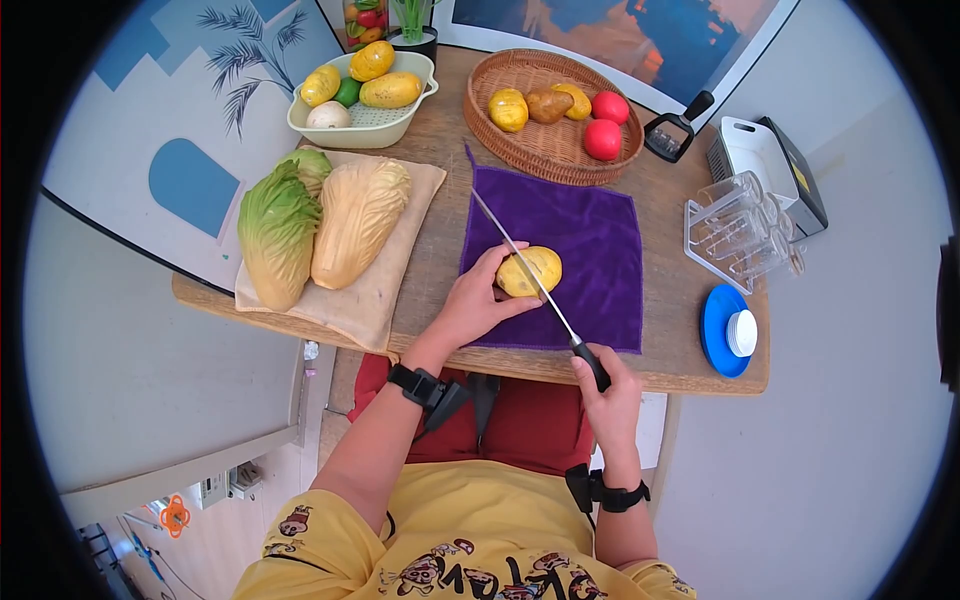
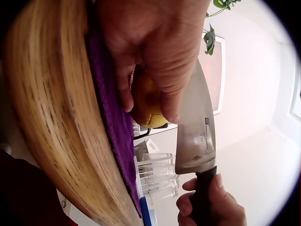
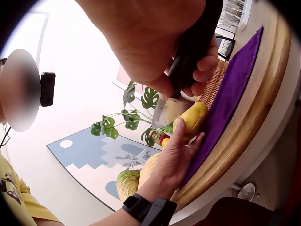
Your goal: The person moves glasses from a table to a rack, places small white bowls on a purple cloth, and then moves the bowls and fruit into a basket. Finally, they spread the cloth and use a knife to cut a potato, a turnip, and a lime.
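Observation:
A yellow oval fruit (image 1: 545,264) with dark blotches lies on the purple cloth (image 1: 602,235). My left hand (image 1: 478,303) holds it from the left, thumb on the near side and fingers on the far side. My right hand (image 1: 612,398) grips the black handle of a kitchen knife (image 1: 552,303). In the head view the blade crosses over the fruit, its tip pointing to the far left. The left wrist view shows the broad blade (image 2: 197,127) upright, close beside the left hand's fingers. The right wrist view has the fruit (image 3: 195,120) just below the blade.
Two cabbages (image 1: 360,225) lie on a beige cloth at the left. Behind are a pale green basket (image 1: 375,133) of produce and a round wicker tray (image 1: 490,125) of fruit. To the right stand a glass rack (image 1: 715,262) and a blue plate (image 1: 715,330).

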`<action>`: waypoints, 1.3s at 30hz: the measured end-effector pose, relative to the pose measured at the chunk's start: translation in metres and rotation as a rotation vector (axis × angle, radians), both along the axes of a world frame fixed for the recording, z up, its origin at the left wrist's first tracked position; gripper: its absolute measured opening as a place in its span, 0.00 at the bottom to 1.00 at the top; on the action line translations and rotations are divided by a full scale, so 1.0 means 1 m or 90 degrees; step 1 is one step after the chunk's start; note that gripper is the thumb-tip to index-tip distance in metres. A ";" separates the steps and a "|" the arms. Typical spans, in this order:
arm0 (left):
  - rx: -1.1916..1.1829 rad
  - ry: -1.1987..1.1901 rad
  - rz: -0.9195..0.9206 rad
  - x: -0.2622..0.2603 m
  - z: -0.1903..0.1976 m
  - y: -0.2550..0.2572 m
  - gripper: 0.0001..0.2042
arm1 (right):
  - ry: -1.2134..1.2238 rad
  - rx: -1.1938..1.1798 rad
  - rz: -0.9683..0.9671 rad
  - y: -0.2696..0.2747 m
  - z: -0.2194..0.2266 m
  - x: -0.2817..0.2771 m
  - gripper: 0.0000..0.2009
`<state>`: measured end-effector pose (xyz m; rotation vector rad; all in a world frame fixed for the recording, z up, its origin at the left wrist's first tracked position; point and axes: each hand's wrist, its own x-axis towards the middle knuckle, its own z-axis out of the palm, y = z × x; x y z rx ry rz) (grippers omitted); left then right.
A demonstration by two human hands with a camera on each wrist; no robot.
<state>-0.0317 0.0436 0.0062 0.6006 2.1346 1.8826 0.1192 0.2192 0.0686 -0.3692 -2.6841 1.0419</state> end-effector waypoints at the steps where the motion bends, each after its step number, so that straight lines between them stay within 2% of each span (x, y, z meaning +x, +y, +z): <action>1: 0.000 0.000 0.000 0.000 -0.001 0.000 0.38 | 0.000 0.000 0.000 0.000 -0.001 0.000 0.12; 3: -0.017 0.009 0.006 0.000 -0.003 0.000 0.37 | 0.043 -0.050 -0.016 0.003 -0.005 0.001 0.12; 9: 0.004 0.018 0.008 0.001 -0.001 0.000 0.37 | 0.033 -0.064 -0.103 0.019 -0.012 -0.004 0.13; 18: 0.012 0.008 0.011 -0.001 -0.006 0.000 0.37 | -0.009 0.007 -0.021 0.000 0.002 -0.001 0.13; 22: 0.003 0.011 0.010 -0.001 -0.007 0.000 0.37 | -0.006 -0.030 -0.027 0.001 -0.001 0.000 0.13; 25: -0.004 0.026 0.009 0.000 -0.004 0.000 0.36 | 0.051 -0.068 -0.035 0.008 -0.008 -0.001 0.13; 27: 0.087 -0.034 0.005 -0.006 -0.015 0.002 0.36 | 0.039 -0.085 -0.065 0.013 -0.007 0.001 0.14; 31: 0.118 -0.016 0.031 -0.009 -0.021 0.004 0.34 | 0.050 -0.067 -0.065 0.019 -0.007 0.007 0.14; 33: 0.203 -0.114 -0.004 0.000 -0.008 0.002 0.32 | 0.049 -0.076 -0.055 0.018 -0.005 0.009 0.13; 34: 0.202 -0.115 -0.003 0.003 -0.008 0.003 0.32 | 0.047 -0.078 -0.054 0.018 -0.006 0.009 0.13; 36: 0.276 -0.243 -0.048 0.008 -0.008 0.003 0.30 | 0.071 -0.077 -0.048 0.018 -0.009 0.008 0.13; 39: 0.350 -0.321 -0.045 0.010 -0.009 0.002 0.27 | 0.057 -0.068 -0.053 0.016 -0.006 0.005 0.13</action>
